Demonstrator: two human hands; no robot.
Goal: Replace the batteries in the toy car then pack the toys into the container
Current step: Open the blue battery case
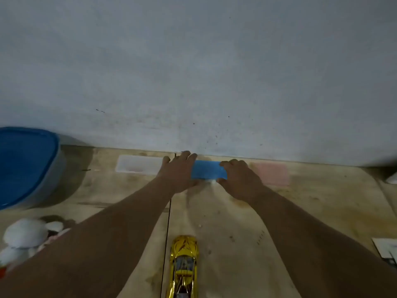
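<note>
A shiny gold toy car [184, 267] lies on the wooden floor at the bottom centre, nose pointing away from me. Far ahead, by the wall, both hands hold a small blue box [207, 169]. My left hand [179, 171] grips its left end and my right hand [237, 176] grips its right end. A large container with a blue lid [25, 164] stands at the far left. A white plush toy [23, 237] lies at the lower left, partly behind my left forearm.
A clear white box [137, 164] sits left of the blue one and a pink box [272, 173] sits right of it, all along the grey wall [193, 72]. White paper-like items [386, 248] lie at the right edge.
</note>
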